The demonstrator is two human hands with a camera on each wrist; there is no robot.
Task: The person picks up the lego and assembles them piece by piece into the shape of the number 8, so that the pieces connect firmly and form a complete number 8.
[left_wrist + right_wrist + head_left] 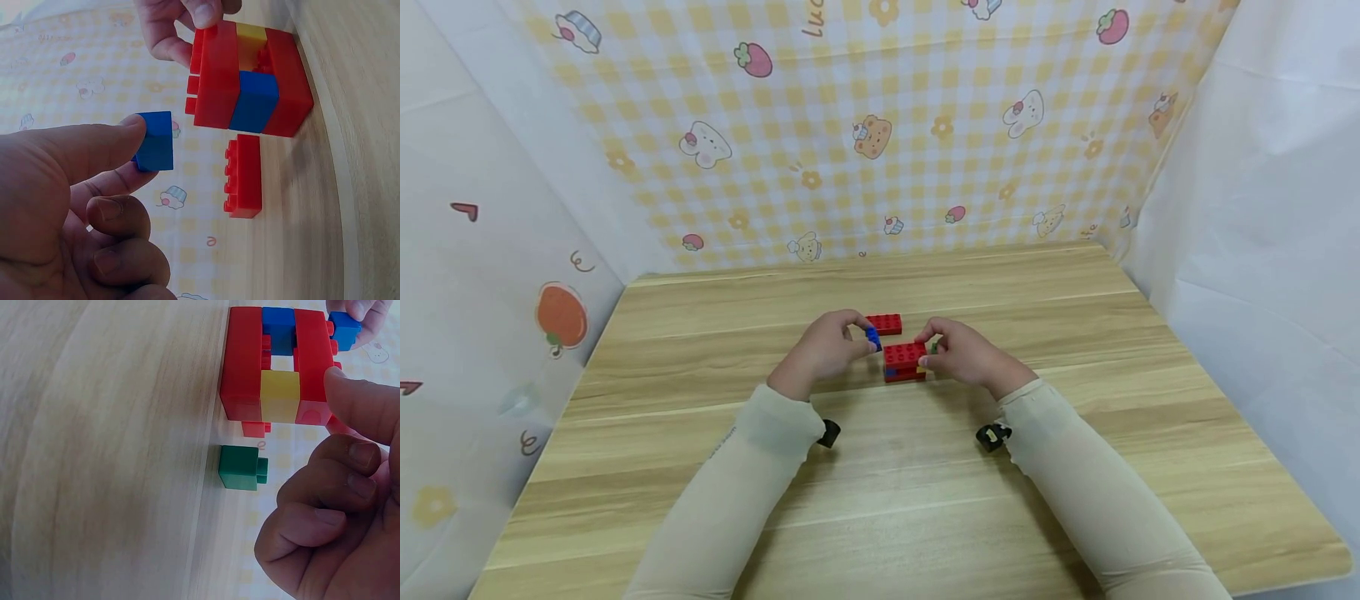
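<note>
My left hand (pixel 829 343) pinches a small blue brick (pixel 156 140) between thumb and forefinger, just left of a brick stack. This stack has a long red brick below, a blue brick (pixel 254 103) and a yellow brick (pixel 279 397) side by side with a gap between them, and a red top brick (pixel 905 353) with its studs showing. At the stack's right end, my right hand (pixel 964 354) grips the red top brick with thumb and forefinger; its other fingers curl beneath the palm in the right wrist view.
Behind the stack a loose red brick (pixel 889 323) lies on the wooden table (pixel 895 500). A green brick (pixel 239 467) stands by the right hand. Patterned cloth (pixel 850 83) hangs along the table's back edge, with white cloth at both sides.
</note>
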